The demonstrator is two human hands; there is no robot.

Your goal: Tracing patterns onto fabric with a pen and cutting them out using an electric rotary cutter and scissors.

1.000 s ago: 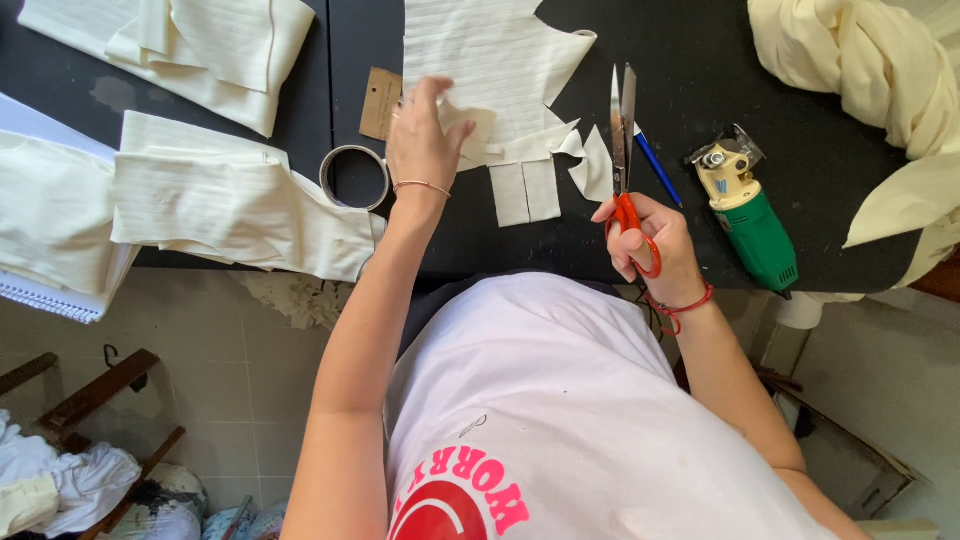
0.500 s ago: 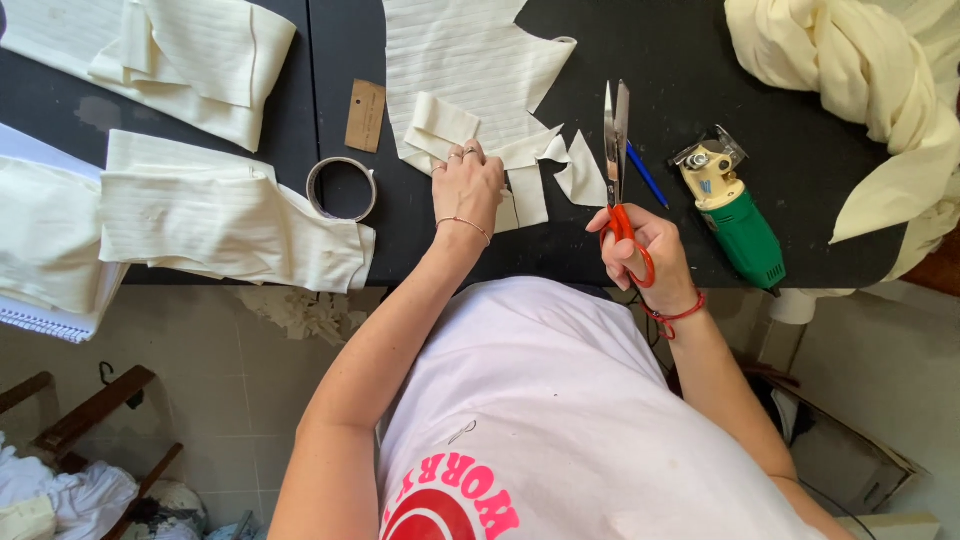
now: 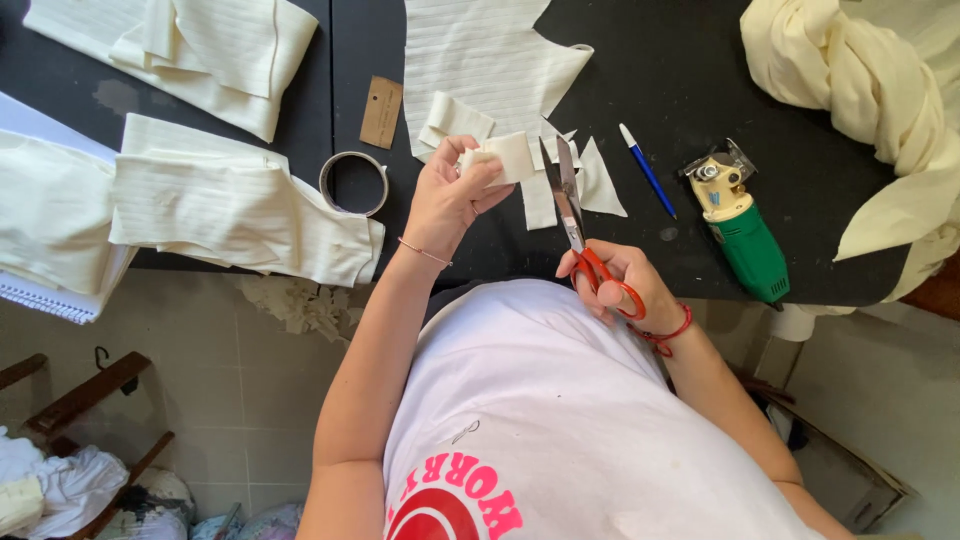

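Holding a small folded strip of cream ribbed fabric between thumb and fingers, the left hand keeps a closed grip on it just above the black table. The right hand has its grip closed through the red handles of a pair of scissors, with the blades pointing away from the person and slightly parted; the blade tips sit right beside the strip's right end, though I cannot tell whether they touch it.

Under and behind the strip lies a larger cut piece of cream ribbed fabric, with small offcuts scattered just to the right of the scissors. A blue pen lies further right, and beyond it a green and yellow handheld electric cutter rests near the table's front edge. A twisted bundle of pale yellow cloth fills the far right corner.

Left of the left hand sits a roll of tape, with a brown cardboard tag just behind it. Folded cream garments hang over the table's front edge on the left, and another folded stack lies at the far left. A spiral notebook pokes out beneath the near garments. Fabric scraps lie on the tiled floor below.
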